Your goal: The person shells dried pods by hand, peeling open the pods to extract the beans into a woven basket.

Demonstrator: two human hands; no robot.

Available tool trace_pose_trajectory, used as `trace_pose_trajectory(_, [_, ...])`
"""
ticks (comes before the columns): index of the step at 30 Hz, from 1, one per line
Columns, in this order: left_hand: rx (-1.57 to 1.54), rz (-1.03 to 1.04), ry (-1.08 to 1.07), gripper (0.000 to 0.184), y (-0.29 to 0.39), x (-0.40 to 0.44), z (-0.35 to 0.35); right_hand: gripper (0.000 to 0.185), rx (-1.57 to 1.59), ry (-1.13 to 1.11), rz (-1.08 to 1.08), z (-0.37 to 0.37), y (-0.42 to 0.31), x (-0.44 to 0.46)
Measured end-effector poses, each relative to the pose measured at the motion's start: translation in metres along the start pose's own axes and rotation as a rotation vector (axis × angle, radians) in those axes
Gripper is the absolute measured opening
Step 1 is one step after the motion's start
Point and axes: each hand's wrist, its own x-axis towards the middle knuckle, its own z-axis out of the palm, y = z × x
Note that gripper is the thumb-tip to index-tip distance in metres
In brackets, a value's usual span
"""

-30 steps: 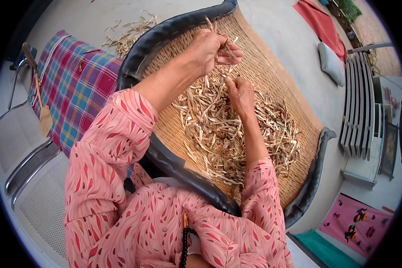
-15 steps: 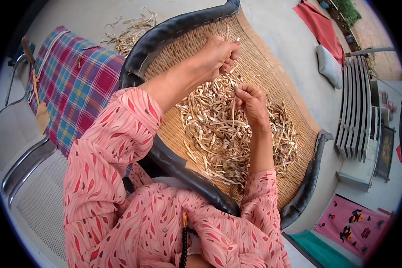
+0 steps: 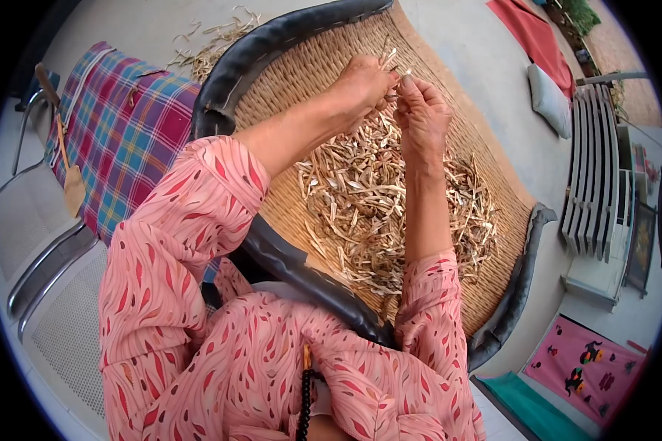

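A loose pile of dry, pale brown pods (image 3: 368, 213) lies on a woven tray (image 3: 287, 77) with a thick black rim. Over the upper part of the pile, my left hand (image 3: 362, 84) is closed, and several dry pods poke out past its thumb and fingers. My right hand (image 3: 424, 110) is raised right beside it, thumb and finger pinched on a dry pod near the left hand's fingertips. Whether both hands grip the same pod I cannot tell. The left fingers are partly hidden from this angle.
More dry pods (image 3: 213, 48) lie on the floor beyond the tray. A checked cloth (image 3: 136, 121) and metal mesh chairs (image 3: 70, 323) stand at the left. On the right are a grey cushion (image 3: 549, 99), a red cloth (image 3: 533, 37) and a stack of slatted panels (image 3: 590, 173).
My right hand has moved up from above the pile to meet the left hand. The left hand stays nearly in place, with more pod ends showing from it.
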Motion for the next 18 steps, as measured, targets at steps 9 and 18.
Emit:
trace_pose_trajectory(9, [-0.067,0.116,0.019,0.025,0.017,0.002,-0.01,0.019,-1.277,-0.242,-0.129,-0.01,0.067,-0.015])
trace_pose_trajectory(18, [0.006,0.038,-0.001,0.024,0.021,-0.003,-0.008,0.01,-0.289,-0.198,0.332,-0.032,0.027,-0.022])
